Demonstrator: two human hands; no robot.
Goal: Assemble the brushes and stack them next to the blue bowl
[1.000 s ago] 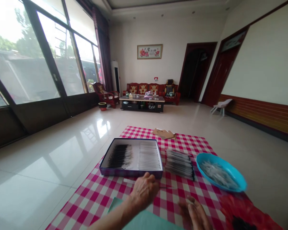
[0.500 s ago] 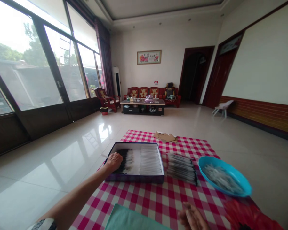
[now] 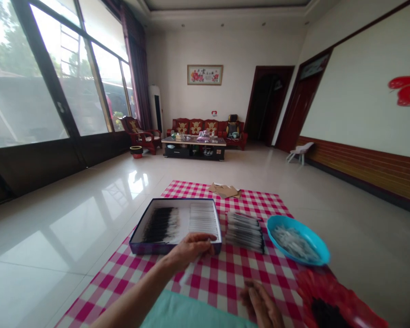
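My left hand (image 3: pixel 194 248) is closed over the near right edge of the shallow dark-blue box (image 3: pixel 150 248), pinching a pale translucent tube (image 3: pixel 188 275) that points down and left, blurred. Inside the box lie a row of thin black sticks (image 3: pixel 158 225) on the left and a row of clear whitish tubes (image 3: pixel 202 217) on the right. Low on the right, my right hand (image 3: pixel 261 304) hovers over the cloth with its fingers curled together; anything in them is hidden. Beyond it lies a stack of clear tubes with dark ends (image 3: pixel 245 232).
A blue oval basin (image 3: pixel 324 255) of loose pale tubes stands right, above a red bag (image 3: pixel 331 296) with black pieces. Cardboard scraps (image 3: pixel 227 190) lie at the far edge of the checked cloth (image 3: pixel 105 287). Teal fabric (image 3: pixel 187 312) is nearest me.
My left hand has moved right and nearer me, from the black sticks to the box's near right corner. My right hand stays low on the right. The view has turned slightly right.
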